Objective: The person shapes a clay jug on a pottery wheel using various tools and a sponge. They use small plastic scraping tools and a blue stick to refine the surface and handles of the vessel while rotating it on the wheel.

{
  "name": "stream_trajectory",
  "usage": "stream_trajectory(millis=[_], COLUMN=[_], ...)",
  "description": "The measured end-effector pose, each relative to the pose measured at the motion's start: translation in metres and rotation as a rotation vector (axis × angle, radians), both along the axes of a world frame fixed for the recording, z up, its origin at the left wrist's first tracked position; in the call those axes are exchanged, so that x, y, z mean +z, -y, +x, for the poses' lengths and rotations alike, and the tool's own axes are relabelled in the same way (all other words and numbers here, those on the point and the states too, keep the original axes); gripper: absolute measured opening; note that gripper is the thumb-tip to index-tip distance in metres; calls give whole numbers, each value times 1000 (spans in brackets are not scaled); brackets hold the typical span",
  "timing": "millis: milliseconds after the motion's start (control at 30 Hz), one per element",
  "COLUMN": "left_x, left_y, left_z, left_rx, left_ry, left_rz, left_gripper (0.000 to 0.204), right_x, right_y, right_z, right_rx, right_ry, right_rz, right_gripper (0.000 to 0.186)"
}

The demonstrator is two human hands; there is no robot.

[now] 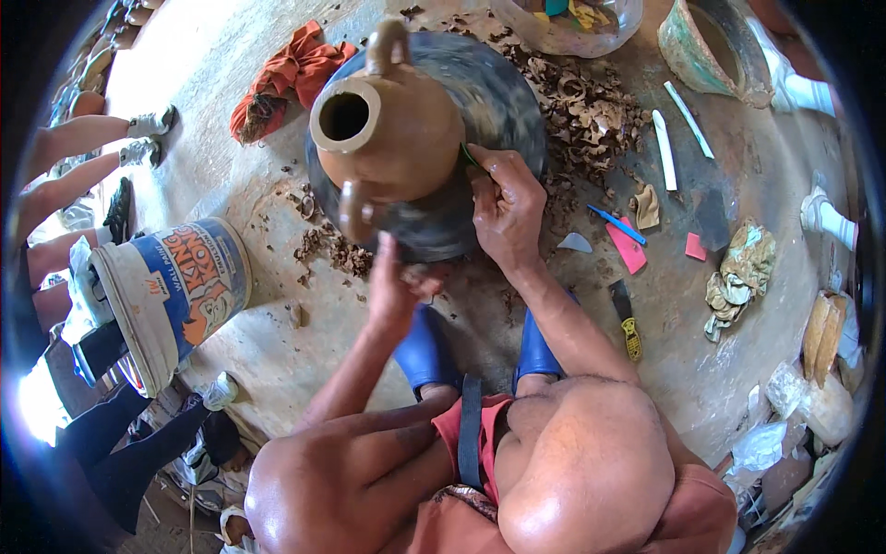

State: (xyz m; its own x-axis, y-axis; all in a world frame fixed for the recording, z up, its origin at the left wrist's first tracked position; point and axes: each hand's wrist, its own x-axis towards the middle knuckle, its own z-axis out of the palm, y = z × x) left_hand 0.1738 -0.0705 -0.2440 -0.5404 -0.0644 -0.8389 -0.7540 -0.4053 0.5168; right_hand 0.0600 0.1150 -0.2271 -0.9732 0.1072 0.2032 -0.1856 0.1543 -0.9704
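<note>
A brown clay jar (411, 138) with a wide round mouth and two loop handles stands on a dark round wheel (512, 102), whose surface is streaked by motion. My right hand (508, 203) is closed in a pinch on a thin dark-green tool (472, 157), its tip at the right side of the jar's belly. By the wheel's near edge is my left hand (399, 288), somewhat blurred, with its thumb up and apart from the fingers. I see nothing held in it. Whether it touches the wheel I cannot tell.
Clay shavings (591, 111) ring the wheel. An orange cloth (291, 78) lies at its left, a paint bucket (175, 295) farther left. On the right are a blue-handled tool (616, 224), a scraper (626, 319), pink pieces (628, 247) and a crumpled cloth (743, 268). People's legs (78, 148) stand left.
</note>
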Motion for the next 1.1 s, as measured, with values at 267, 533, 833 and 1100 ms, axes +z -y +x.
stream_trajectory(millis=[267,533,833,1100], left_x=[-27,-19,-13,-20], left_y=[-5,42,60,78], left_z=[-13,-12,-52,-68], left_rx=[428,125,391,324], left_ry=[-113,-153,-250,-300], left_rz=[-85,27,-145,-35], left_gripper=[78,77,70,71], right_x=[-3,8,11,2], right_y=[-2,7,4,-15], right_z=[0,-9,-1,-4], right_rx=[-34,-41,-35,-42], right_ry=[-101,-58,-123,-231], right_rz=[134,38,74,120], right_gripper=[34,31,31,27])
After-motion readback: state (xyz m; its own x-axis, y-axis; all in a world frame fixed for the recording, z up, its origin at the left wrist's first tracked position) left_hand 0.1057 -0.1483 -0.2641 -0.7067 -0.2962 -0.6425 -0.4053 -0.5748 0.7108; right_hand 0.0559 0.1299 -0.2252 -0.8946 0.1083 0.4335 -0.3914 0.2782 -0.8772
